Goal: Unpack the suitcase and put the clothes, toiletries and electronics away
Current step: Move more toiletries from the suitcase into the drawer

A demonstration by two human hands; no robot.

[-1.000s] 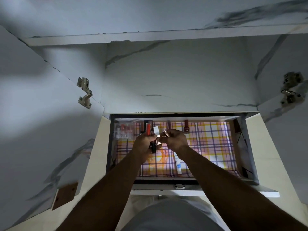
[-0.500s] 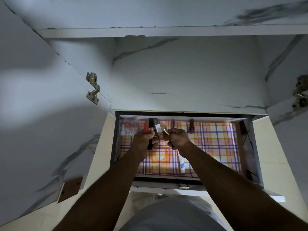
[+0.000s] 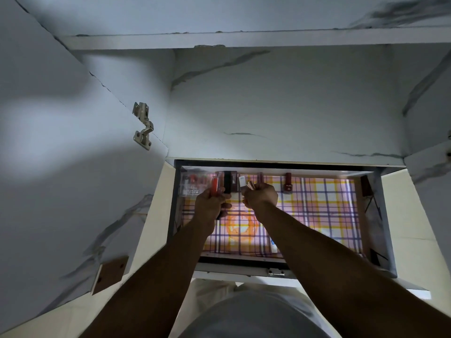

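Note:
An open drawer (image 3: 380, 228) lined with plaid paper sits below me in a marble-look wardrobe. My left hand (image 3: 211, 203) grips a red tube (image 3: 214, 185) and a dark stick that pokes out below the palm. My right hand (image 3: 261, 196) holds a small white tube (image 3: 242, 182) and a copper-coloured item (image 3: 250, 185). Both hands hover over the drawer's far left part. Along the back edge lie a clear packet (image 3: 192, 185), a dark box (image 3: 228, 184) and a dark red bottle (image 3: 288, 182). A white tube (image 3: 273, 246) lies near the front, partly hidden by my right forearm.
The wardrobe doors stand open on both sides, the left one (image 3: 61, 167) with a metal hinge (image 3: 142, 129). A shelf edge (image 3: 244, 40) runs overhead. The drawer's right half shows bare plaid liner (image 3: 329, 211). A latch (image 3: 275, 272) sits on the drawer front.
The view has shifted so the drawer sits further right. My hands have drawn slightly apart and moved toward the drawer's back edge, still holding the small items.

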